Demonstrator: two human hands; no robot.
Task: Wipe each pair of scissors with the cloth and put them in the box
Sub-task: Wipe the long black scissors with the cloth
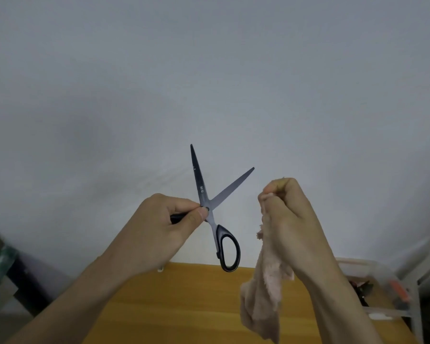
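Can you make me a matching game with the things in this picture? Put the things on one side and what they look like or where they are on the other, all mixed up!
Things:
1. scissors
2. cloth
3. table
4. box

Descriptions:
A. pink and fluffy, hanging from the right hand
B. yellow-brown wood, below both hands
C. see-through, at the table's right edge
D. black, blades spread open, held up by the left hand

Pairs: 1-D, 2-A, 3-B, 4-C
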